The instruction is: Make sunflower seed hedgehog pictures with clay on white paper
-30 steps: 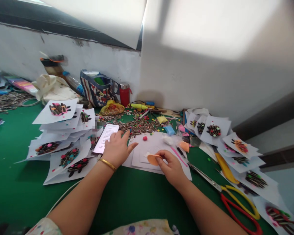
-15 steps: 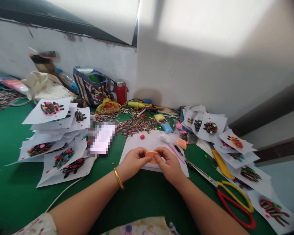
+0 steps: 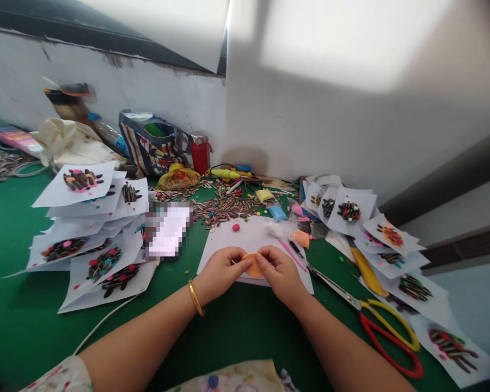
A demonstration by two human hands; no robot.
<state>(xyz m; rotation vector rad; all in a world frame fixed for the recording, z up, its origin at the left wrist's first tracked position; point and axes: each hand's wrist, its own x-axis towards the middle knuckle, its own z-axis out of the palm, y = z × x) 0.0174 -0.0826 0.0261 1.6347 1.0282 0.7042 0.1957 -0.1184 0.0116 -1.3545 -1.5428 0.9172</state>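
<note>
Between my two hands is a flat, rounded piece of orange modelling clay (image 3: 253, 267), held over white paper (image 3: 218, 239). My left hand (image 3: 224, 268), with a gold bangle at its wrist, pinches the clay's left edge between thumb and fingers. On the other edge my right hand (image 3: 281, 274) is closed in a similar pinch. A small red clay ball (image 3: 236, 227) rests on the paper beyond my hands. To the right of the paper's middle lie a thin pink clay strip (image 3: 293, 255), a black pen (image 3: 296, 249) and another orange clay lump (image 3: 301, 238).
Long scissors (image 3: 355, 302) with red and yellow handles lie at the right, beside a yellow-handled tool (image 3: 367, 271). Paper cards with seed pictures (image 3: 85, 218) are stacked left, others (image 3: 416, 288) spread right. Loose sunflower seeds (image 3: 228, 207), a red flask (image 3: 200, 154) and a bag (image 3: 151, 144) stand behind.
The orange clay piece has tilted so that more of its flat face shows. Both hands keep their pinch on it. The whole view has shifted slightly.
</note>
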